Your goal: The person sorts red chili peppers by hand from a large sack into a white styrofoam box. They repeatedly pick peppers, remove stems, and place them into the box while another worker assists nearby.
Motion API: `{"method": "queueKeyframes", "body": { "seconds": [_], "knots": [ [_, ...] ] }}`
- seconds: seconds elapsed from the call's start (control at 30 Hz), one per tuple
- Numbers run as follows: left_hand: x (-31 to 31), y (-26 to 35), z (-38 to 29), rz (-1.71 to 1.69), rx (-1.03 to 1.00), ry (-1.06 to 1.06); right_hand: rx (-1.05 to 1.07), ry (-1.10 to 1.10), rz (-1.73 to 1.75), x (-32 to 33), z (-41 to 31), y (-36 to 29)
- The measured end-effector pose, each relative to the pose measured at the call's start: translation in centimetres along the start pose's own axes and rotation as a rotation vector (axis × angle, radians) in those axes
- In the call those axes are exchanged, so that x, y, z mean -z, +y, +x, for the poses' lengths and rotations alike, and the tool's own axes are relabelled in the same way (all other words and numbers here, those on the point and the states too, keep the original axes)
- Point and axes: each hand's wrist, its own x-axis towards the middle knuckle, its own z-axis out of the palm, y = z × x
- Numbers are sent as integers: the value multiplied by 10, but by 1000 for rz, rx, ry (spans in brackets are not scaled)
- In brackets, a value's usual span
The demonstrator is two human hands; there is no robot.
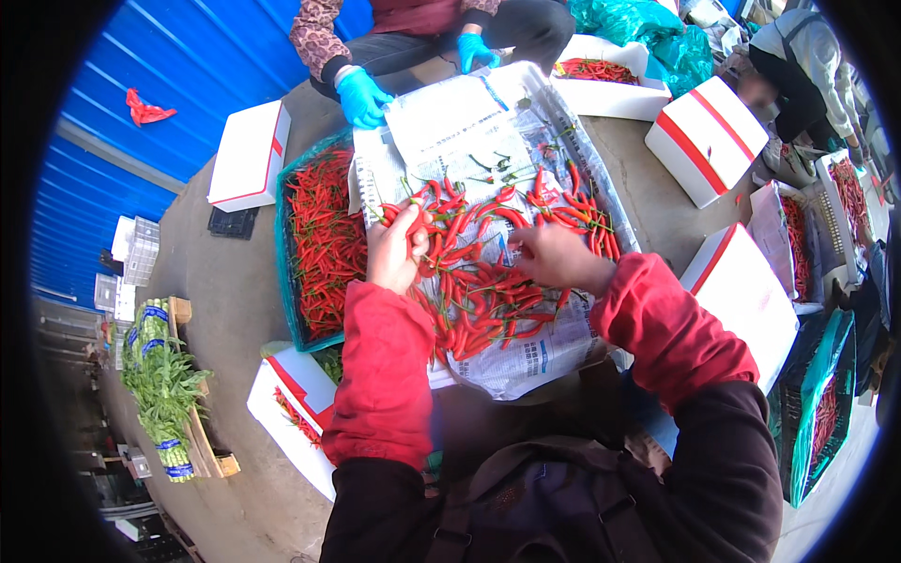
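Note:
My left hand [396, 248] is closed around some red chilli peppers, their green stems sticking out past the fingers. Over the pile on the right, my right hand [559, 255] is blurred and bent down among the peppers; whether it grips one cannot be made out. Red chilli peppers [486, 310] lie loose beneath both hands on sheets of newspaper [503, 369]. The paper lines a shallow white tray [624, 232]. A few green stems and small green peppers [501, 163] are scattered toward its far end.
To the left, a crate with green lining [287, 281] is full of red chillies. Opposite, a co-worker's blue-gloved hand [361, 97] touches paper at the tray's far edge. White foam boxes [707, 141] stand around on the concrete floor. Bundled green vegetables [158, 394] rest on a wooden pallet.

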Motion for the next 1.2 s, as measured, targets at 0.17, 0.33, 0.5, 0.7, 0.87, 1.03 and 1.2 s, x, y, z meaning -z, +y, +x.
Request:
{"method": "queueKeyframes", "body": {
  "seconds": [0.17,0.33,0.5,0.7,0.87,1.03,1.2],
  "knots": [
    [-7,-5,-5,-220,235,-191,-204,245,-107,9,47,13],
    [-10,-12,-13,-132,199,-199,-87,126,-317,-23,53,-2],
    [-11,-10,-8,-181,197,-142,-92,14,213,12,40,23],
    [-32,-14,-14,71,201,-158,-416,232,12,74,11,70],
    [-60,-22,-32,276,142,-130,-483,72,-250,58,10,76],
    [-80,-40,-41,473,77,-269,-310,-26,-76,65,16,71],
    [-81,-52,-37,577,31,-306,-391,100,1050,107,-3,68]
  ]
}}
